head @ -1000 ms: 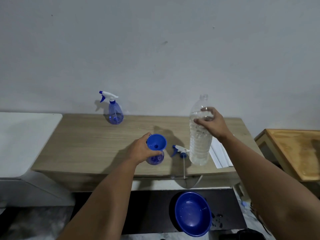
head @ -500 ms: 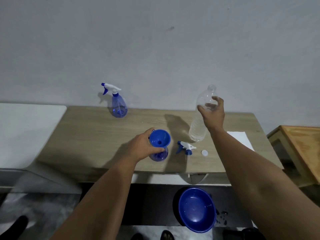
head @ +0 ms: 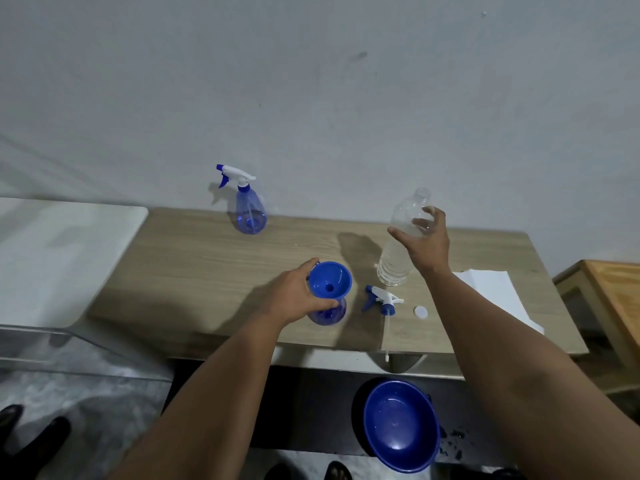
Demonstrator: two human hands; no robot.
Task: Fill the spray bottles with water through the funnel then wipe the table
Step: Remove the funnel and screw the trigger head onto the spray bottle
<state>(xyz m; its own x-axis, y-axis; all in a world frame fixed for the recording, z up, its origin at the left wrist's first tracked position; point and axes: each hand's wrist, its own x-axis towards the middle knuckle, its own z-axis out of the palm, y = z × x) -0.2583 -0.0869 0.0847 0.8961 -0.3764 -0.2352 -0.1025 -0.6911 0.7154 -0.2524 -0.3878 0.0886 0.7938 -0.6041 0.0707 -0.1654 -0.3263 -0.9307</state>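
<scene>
My left hand (head: 297, 296) grips a blue funnel (head: 330, 280) seated in the neck of an open blue spray bottle (head: 329, 313) near the front of the wooden table (head: 194, 268). My right hand (head: 425, 241) grips a clear water bottle (head: 398, 251) by its upper part; the bottle is uncapped, tilted and lifted just above the table. Its white cap (head: 420, 311) and the removed spray head (head: 382, 299) lie between my arms. A second spray bottle (head: 248, 209) with its head on stands at the back by the wall.
A white cloth or paper sheet (head: 495, 292) lies on the table's right side. A blue bowl (head: 400, 424) sits on the floor below the table's front edge. A white surface (head: 59, 251) adjoins on the left, a wooden stand (head: 613, 299) on the right.
My right hand has lifted the water bottle off the table and tilted it, its base swinging toward the funnel. The cap is now visible on the table. My left hand stayed on the funnel.
</scene>
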